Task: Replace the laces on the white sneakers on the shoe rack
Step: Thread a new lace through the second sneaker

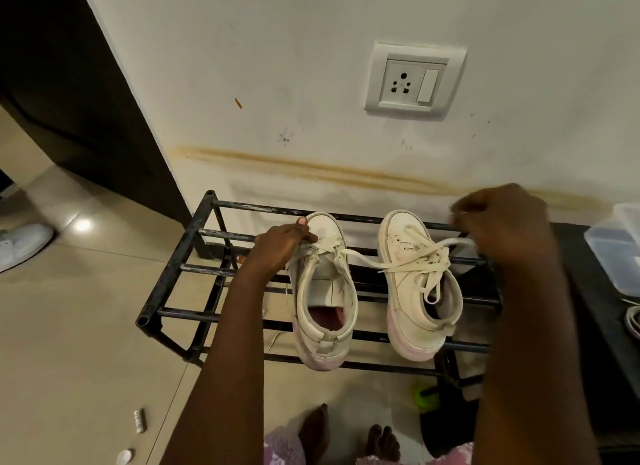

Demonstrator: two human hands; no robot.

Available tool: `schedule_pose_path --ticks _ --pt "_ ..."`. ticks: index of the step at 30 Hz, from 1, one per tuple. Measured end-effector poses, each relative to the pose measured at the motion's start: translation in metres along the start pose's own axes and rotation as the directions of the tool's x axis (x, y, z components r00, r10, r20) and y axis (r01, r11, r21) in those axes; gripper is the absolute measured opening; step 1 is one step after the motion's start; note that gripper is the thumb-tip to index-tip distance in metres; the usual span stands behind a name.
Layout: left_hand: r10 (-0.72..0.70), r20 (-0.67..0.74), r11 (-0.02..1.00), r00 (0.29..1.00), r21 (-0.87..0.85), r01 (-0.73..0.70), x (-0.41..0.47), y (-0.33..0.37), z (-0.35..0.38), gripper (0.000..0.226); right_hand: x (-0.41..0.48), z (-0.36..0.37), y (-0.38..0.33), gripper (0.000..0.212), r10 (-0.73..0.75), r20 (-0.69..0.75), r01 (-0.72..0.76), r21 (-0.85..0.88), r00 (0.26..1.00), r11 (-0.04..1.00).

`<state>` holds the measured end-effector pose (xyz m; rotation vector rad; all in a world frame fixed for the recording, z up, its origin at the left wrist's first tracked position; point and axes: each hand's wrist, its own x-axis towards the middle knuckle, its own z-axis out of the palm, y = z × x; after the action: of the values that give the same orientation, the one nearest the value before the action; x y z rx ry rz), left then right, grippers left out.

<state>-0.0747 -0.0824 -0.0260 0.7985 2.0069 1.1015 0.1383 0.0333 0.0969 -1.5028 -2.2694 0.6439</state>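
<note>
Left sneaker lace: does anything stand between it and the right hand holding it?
Nothing blocks it. The lace runs free from the left sneaker to the right hand, but passes over the right sneaker, whose own laces might snag it.

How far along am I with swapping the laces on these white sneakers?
Early, it seems. Done: the left sneaker is unlaced except near its toe. In hand: your left hand grips that sneaker's front while your right hand pulls its lace sideways. Left: the right sneaker is still laced, and neither shoe shows a fresh lace.
</note>
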Motion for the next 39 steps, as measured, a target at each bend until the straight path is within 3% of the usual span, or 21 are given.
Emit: schedule_pose_path --ticks 3,7,13,20,27,33,36,39 --pt "0.023 -0.010 0.999 1.000 0.026 -0.023 0.000 -0.003 -0.001 0.033 0.007 0.043 -0.016 0.019 -0.136 0.182 0.132 0.037 0.974 0.991" --pt "0.022 -0.042 0.998 0.999 0.059 -0.020 0.000 -0.007 -0.009 0.012 0.005 0.101 -0.027 0.020 -0.163 0.372 0.192 -0.042 0.914 0.980" --pt "-0.068 0.120 0.990 0.990 0.131 0.052 -0.005 -0.006 -0.014 0.010 0.006 0.126 -0.021 0.014 -0.119 0.340 0.147 -0.059 0.933 0.987" --pt "-0.125 0.159 0.979 0.979 0.182 0.095 -0.011 0.004 -0.009 0.018 0.007 0.123 -0.018 0.025 -0.081 0.277 0.093 -0.031 0.957 0.995" --pt "-0.130 0.168 0.976 0.977 0.197 0.096 -0.014 0.007 -0.012 0.020 0.010 0.125 -0.011 0.022 -0.040 0.249 0.046 -0.019 0.968 0.999" --pt "-0.048 0.130 0.988 0.990 0.153 0.028 -0.014 0.006 -0.025 0.013 0.010 0.118 -0.016 0.016 -0.159 0.338 0.172 -0.008 0.928 0.985" --pt "-0.017 0.094 0.997 0.995 0.076 0.010 -0.017 0.011 -0.027 0.015 0.006 0.113 -0.025 0.019 -0.229 0.288 0.213 0.087 0.930 0.973" --pt "0.009 0.074 1.000 0.997 0.011 -0.010 -0.019 0.019 -0.025 0.013 -0.002 0.113 -0.039 0.031 -0.312 0.346 0.260 0.188 0.885 0.947"
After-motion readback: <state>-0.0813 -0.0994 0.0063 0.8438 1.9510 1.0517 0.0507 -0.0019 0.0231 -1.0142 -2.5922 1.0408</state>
